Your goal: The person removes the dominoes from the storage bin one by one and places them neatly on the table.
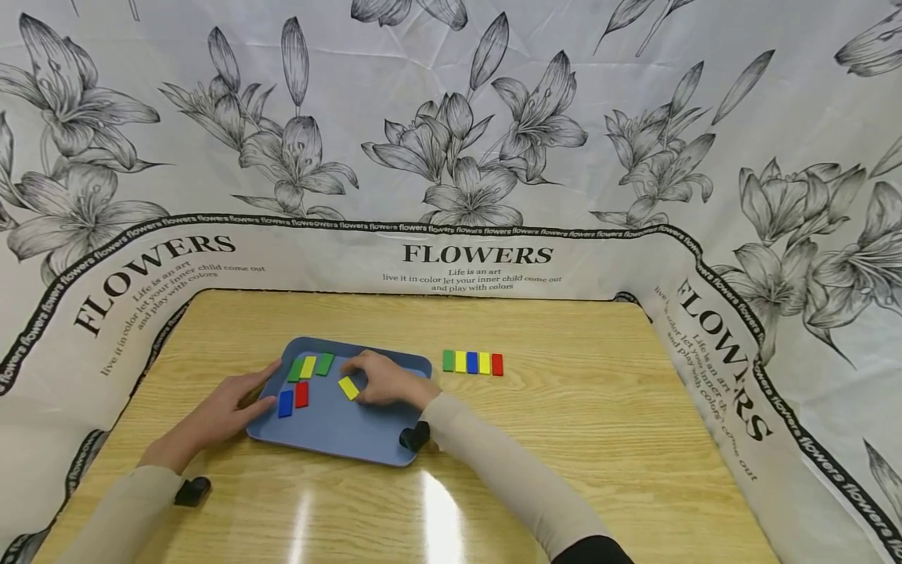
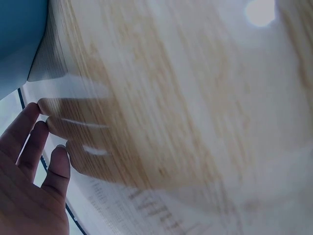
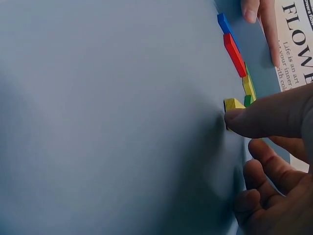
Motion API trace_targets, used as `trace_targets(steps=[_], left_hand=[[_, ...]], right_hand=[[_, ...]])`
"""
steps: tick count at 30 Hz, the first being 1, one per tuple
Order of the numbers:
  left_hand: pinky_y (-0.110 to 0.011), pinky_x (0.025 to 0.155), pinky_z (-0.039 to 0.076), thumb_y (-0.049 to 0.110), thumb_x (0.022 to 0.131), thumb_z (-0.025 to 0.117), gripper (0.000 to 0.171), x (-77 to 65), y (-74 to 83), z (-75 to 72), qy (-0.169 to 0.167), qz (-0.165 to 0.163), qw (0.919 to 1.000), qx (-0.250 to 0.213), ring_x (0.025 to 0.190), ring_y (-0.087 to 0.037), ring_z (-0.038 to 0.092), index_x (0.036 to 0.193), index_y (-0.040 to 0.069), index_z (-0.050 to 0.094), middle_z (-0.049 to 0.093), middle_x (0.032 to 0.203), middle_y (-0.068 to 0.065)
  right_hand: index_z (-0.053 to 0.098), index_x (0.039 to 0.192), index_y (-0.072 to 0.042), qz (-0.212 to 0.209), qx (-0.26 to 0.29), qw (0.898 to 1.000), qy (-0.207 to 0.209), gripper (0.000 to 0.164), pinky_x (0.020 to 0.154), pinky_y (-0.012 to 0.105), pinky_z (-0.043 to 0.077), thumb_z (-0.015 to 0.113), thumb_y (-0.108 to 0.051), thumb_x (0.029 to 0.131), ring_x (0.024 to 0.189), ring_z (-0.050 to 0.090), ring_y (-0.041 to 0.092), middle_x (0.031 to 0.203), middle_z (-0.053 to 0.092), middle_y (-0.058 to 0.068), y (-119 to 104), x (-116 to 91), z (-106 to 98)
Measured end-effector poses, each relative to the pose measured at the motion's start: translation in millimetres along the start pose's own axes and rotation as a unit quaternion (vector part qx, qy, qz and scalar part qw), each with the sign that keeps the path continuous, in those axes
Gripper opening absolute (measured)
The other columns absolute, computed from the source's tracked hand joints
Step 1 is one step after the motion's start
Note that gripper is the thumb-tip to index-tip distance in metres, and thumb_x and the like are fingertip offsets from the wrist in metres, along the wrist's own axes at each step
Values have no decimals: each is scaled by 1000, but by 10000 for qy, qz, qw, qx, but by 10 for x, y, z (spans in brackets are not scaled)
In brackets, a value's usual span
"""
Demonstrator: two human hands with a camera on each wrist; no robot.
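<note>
A blue tray point(image 1: 338, 435) lies on the wooden table, and my right hand point(image 1: 386, 380) is over its middle. Thumb and fingers of that hand pinch a yellow block point(image 1: 348, 388), a flat rectangle held close over the tray floor. My left hand point(image 1: 229, 403) rests at the tray's left edge, fingers extended along the rim. Inside the tray at the left lie a blue block point(image 1: 285, 403), a red block point(image 1: 301, 394), a green block point(image 1: 295, 370), a yellow tile point(image 1: 308, 366) and another green tile point(image 1: 325, 364). The right wrist view shows the pinched block partly behind the thumb point(image 3: 269, 117).
Right of the tray, a row of several coloured tiles point(image 1: 472, 362) lies side by side on the table point(image 1: 578, 439): green, yellow, blue, yellow, red. A white flower-printed cloth point(image 1: 479, 262) stands round the back and sides of the table.
</note>
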State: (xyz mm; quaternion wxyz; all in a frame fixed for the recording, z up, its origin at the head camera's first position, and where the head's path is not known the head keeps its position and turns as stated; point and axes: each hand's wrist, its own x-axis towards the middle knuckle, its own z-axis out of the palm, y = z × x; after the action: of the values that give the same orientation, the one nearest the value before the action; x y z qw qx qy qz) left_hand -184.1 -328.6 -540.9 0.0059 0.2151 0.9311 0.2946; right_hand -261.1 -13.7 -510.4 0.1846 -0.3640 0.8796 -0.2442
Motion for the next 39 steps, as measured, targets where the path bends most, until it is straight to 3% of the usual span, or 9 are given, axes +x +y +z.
trace_targets(steps=[5,10,19,26,31,37,39], left_hand=[[-70,109,38,29,104,63,67,-4,8,-8,-6,-8,10000,23,139,-54,45,161,6,35,48,153,-30],[-70,110,38,29,104,62,67,-7,15,1,-31,-34,10000,12,140,-53,45,161,6,34,48,154,-29],[-71,110,37,29,104,63,68,-6,28,-2,-53,-82,9999,-35,140,-54,43,161,8,34,47,154,-29],[-71,110,37,29,104,63,68,-10,27,-5,-57,-74,10000,0,140,-54,44,161,7,34,47,154,-29],[-72,110,36,31,104,62,69,-21,29,-2,-79,-160,9998,19,140,-55,43,162,9,33,47,154,-30],[-71,110,37,31,104,62,69,-26,33,-3,-62,-145,9999,16,140,-54,44,162,9,33,47,154,-29],[-70,109,38,30,104,63,68,-21,33,-1,-40,-98,9999,30,139,-54,45,162,9,33,48,153,-29]], right_hand=[[62,142,-11,-49,2,9999,-88,51,92,24,50,76,-12,92,105,56,13,141,57,9,18,20,-22],[64,140,-11,-88,-48,9999,-121,50,86,21,48,76,-13,92,97,54,10,140,58,10,37,46,-8],[67,137,-10,-145,-79,9998,-92,47,87,21,49,77,-13,91,99,56,11,137,62,8,44,63,1],[71,133,-11,-215,-98,9997,-56,43,100,23,51,77,-15,90,121,61,16,135,66,6,48,58,-30],[70,133,-9,-184,224,9996,-18,43,101,26,52,77,-15,91,128,60,20,137,67,6,37,5,-141],[69,135,-9,-129,445,9989,119,47,100,26,52,78,-16,90,129,60,20,138,67,6,9,-105,-303],[69,135,-8,-148,478,9986,186,47,93,25,53,78,-16,89,118,63,19,139,66,7,7,-148,-359]])
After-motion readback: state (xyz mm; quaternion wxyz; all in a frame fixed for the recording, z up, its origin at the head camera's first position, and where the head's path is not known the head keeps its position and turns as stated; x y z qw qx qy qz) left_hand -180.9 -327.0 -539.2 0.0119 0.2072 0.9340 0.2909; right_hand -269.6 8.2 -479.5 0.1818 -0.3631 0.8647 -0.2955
